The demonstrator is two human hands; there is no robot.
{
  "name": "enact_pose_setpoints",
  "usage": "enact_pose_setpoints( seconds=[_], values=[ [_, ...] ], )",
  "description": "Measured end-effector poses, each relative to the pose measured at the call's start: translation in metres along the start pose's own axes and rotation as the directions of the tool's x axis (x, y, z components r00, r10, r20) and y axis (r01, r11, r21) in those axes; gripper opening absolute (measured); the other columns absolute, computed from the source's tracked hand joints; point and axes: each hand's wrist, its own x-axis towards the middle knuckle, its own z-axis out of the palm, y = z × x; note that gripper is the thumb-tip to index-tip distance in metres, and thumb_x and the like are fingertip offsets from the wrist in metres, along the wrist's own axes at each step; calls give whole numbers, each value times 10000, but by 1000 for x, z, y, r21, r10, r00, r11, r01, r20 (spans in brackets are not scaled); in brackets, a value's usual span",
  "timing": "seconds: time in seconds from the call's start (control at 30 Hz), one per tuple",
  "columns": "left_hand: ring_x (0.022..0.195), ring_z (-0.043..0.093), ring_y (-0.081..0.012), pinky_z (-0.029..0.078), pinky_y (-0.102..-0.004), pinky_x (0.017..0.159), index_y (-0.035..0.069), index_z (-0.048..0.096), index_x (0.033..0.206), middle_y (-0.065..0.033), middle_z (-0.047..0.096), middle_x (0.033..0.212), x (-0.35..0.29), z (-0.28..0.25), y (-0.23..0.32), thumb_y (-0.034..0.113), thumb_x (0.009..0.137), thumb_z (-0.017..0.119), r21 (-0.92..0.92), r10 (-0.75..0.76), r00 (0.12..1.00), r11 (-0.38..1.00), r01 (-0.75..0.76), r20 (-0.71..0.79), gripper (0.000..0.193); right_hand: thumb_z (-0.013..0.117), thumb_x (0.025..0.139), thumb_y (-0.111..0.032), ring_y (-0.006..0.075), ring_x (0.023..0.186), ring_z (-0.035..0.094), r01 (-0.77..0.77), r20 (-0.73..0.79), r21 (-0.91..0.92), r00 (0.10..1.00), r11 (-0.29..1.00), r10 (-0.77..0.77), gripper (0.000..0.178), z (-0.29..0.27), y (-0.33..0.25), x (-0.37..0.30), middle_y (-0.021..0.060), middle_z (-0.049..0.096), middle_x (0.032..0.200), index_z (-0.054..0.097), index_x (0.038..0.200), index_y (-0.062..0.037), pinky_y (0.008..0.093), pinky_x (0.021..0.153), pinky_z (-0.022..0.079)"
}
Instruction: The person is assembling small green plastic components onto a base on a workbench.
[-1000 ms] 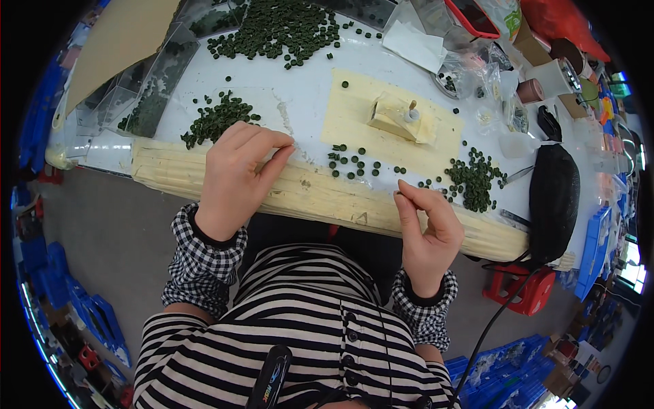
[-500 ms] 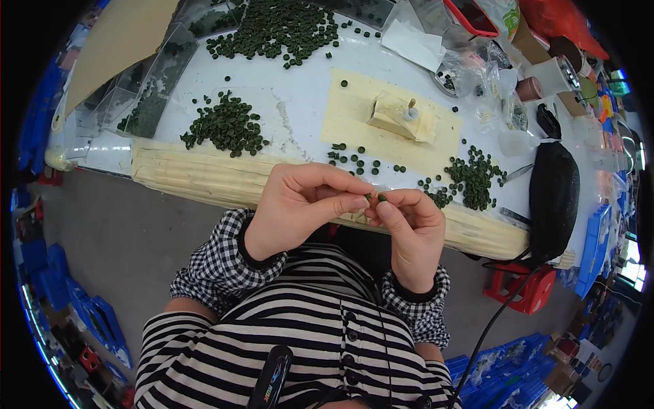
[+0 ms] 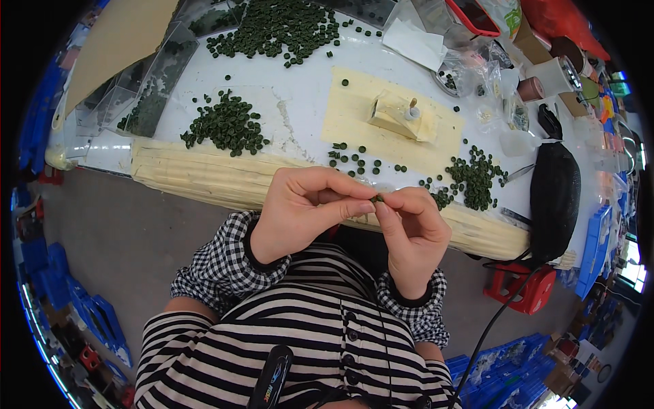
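My left hand (image 3: pixel 303 208) and my right hand (image 3: pixel 412 228) meet in front of my chest, just below the table's padded front edge (image 3: pixel 204 178). Their fingertips pinch one small dark green round piece (image 3: pixel 377 198) between them. On the white table (image 3: pixel 300 109) lie piles of the same green pieces: one pile at the left (image 3: pixel 228 126), one at the right (image 3: pixel 477 180), a big one at the back (image 3: pixel 272 27). A few loose pieces (image 3: pixel 351 158) lie on a cream sheet (image 3: pixel 388 133) that carries a small cream block with a peg (image 3: pixel 398 112).
A black pouch (image 3: pixel 553 198) lies at the table's right end, with tape rolls (image 3: pixel 558 71) and plastic bags (image 3: pixel 470 71) behind it. Clear plastic trays (image 3: pixel 146 95) sit at the left. A red stool (image 3: pixel 524 290) and blue crates (image 3: pixel 82 307) stand on the floor.
A second ago my hands were apart at the table edge, the left over the left pile. They came together in front of my chest and now hold one green piece between the fingertips.
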Motion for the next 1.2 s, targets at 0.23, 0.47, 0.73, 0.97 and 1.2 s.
enact_pose_setpoints(
  seconds=[0.23,0.47,0.73,0.97,1.2],
  values=[
    [852,678,-159,570,-259,777,-61,669,983,-142,691,929,0,0,1,-69,845,649,-33,-26,1000,999,25,-16,139,733,722,92,156,744,606,172,-18,-216,983,961,-180,209,5,-4,-1,97,638,845,705,913,12,242,647,476],
    [823,676,-158,567,-252,761,-48,675,978,-134,690,919,3,-1,0,-62,847,651,-125,-36,999,992,34,-14,134,731,701,106,173,703,592,381,116,-413,923,827,-368,282,3,-5,2,85,629,827,717,963,3,236,612,470],
    [861,653,-158,532,-247,760,-28,695,1004,-127,683,917,1,0,5,-91,823,657,176,197,979,963,-202,46,195,706,727,116,154,721,586,226,112,-193,972,955,-207,301,-5,-4,1,84,642,852,715,1009,10,233,616,469],
    [845,658,-168,527,-265,735,-18,701,992,-134,687,932,5,-4,2,-84,827,654,380,387,913,831,-407,131,183,712,728,107,154,725,587,272,130,-244,960,931,-247,292,-6,-3,0,83,645,854,716,1004,9,234,621,473],
    [873,658,-179,526,-264,745,-24,695,969,-138,684,957,4,-7,-2,-89,830,646,207,252,958,939,-276,134,161,729,725,92,150,721,583,325,181,-285,942,902,-283,305,-8,-5,0,79,643,844,717,1015,-3,237,605,461]
  ],
)
